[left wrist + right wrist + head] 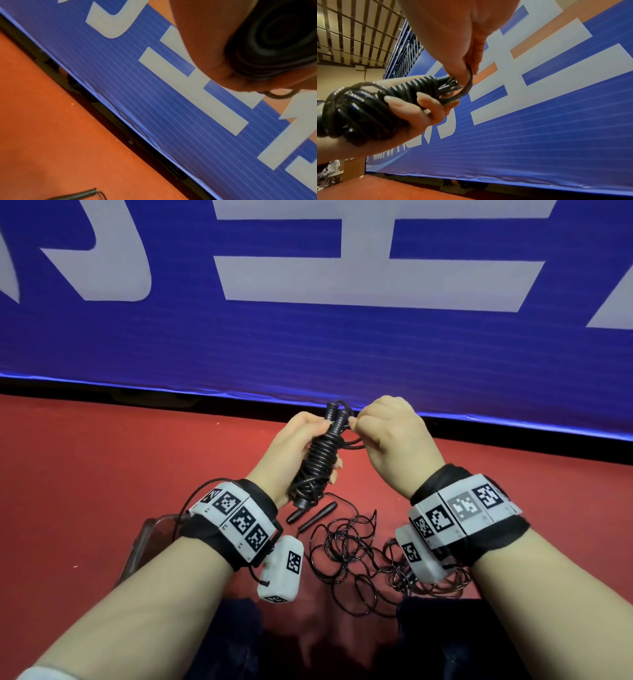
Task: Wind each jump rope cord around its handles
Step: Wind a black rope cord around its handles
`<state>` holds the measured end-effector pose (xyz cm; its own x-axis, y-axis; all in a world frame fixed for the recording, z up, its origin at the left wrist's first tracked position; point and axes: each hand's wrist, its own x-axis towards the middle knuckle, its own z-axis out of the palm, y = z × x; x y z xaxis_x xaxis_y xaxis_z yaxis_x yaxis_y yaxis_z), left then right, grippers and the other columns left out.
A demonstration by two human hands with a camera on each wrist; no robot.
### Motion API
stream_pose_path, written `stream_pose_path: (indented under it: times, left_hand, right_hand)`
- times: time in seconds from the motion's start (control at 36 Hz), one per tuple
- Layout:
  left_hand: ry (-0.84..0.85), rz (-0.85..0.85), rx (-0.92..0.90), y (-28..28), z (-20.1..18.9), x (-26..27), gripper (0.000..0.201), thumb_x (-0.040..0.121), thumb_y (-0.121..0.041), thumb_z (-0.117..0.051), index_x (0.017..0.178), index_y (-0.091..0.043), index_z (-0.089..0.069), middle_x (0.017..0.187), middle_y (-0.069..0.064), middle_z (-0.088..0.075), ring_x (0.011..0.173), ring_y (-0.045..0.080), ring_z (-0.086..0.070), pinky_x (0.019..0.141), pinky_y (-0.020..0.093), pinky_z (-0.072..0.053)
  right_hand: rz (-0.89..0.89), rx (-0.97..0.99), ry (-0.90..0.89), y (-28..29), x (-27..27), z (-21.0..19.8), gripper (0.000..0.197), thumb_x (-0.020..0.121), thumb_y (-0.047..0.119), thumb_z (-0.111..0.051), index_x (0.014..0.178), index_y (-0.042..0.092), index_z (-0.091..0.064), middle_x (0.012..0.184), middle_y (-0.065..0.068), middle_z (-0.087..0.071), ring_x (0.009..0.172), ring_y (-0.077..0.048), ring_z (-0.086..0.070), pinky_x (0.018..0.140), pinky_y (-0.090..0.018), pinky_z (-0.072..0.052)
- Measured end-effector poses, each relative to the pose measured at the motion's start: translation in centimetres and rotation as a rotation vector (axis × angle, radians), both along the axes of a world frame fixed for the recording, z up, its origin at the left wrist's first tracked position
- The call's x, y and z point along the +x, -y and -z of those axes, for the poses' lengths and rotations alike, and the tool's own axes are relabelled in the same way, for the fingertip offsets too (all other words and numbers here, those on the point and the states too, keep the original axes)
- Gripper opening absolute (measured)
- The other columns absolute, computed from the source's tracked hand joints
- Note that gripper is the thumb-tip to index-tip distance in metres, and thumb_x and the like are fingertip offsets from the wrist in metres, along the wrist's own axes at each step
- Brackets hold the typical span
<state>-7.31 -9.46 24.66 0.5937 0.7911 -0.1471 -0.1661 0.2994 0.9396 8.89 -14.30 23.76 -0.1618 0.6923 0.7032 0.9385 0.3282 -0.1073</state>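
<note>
- Left hand (291,445) wraps the wound rope (317,457), held mid-air; right hand (387,436) pinches a cord loop (467,86) at its top.
- Second rope (356,553) lies loose on red floor (102,460), near blue banner (342,344).
- Right wrist view alone shows slatted ceiling (351,33).

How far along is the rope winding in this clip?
One rope is nearly done: its cord sits in tight coils around the handles gripped by the left hand. The right hand pinches the last loop at the top, not yet secured. A second rope lies loose on the red floor, handles unwound.
</note>
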Motion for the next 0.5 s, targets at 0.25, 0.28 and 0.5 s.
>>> stream_pose_path:
  times: [0.25,0.28,0.5]
  left_hand:
    - [0.079,-0.025,-0.08,-0.3,0.0,0.2,0.021,0.098,-0.02,-0.046,0.107,-0.003,-0.054,0.074,0.018,-0.054,0.053,0.025,-0.055,0.046,0.03,-0.048]
    - [0.095,-0.016,-0.094,-0.3,0.0,0.2,0.022,0.097,-0.021,-0.047,0.108,-0.003,-0.054,0.074,0.018,-0.054,0.053,0.025,-0.055,0.045,0.03,-0.048]
    - [0.15,0.076,-0.131,-0.1,0.6,0.5,0.044,0.083,-0.032,-0.061,0.119,-0.006,-0.056,0.089,0.014,-0.06,0.065,0.019,-0.058,0.056,0.033,-0.054]
  right_hand:
    - [-0.041,-0.137,-0.24,0.6,-1.4,-0.3,0.023,0.084,-0.008,-0.059,0.099,0.003,-0.073,0.078,-0.008,-0.068,0.072,-0.028,-0.057,0.069,-0.026,-0.043]
    - [-0.026,-0.178,-0.354,0.8,-1.4,-0.5,0.022,0.09,-0.001,-0.058,0.104,0.007,-0.073,0.083,-0.006,-0.069,0.079,-0.025,-0.06,0.072,-0.025,-0.044]
    - [-0.12,-0.452,-1.503,1.0,-1.0,-1.6,0.009,0.082,0.007,-0.074,0.088,0.007,-0.067,0.079,-0.009,-0.074,0.075,-0.019,-0.07,0.077,-0.029,-0.054]
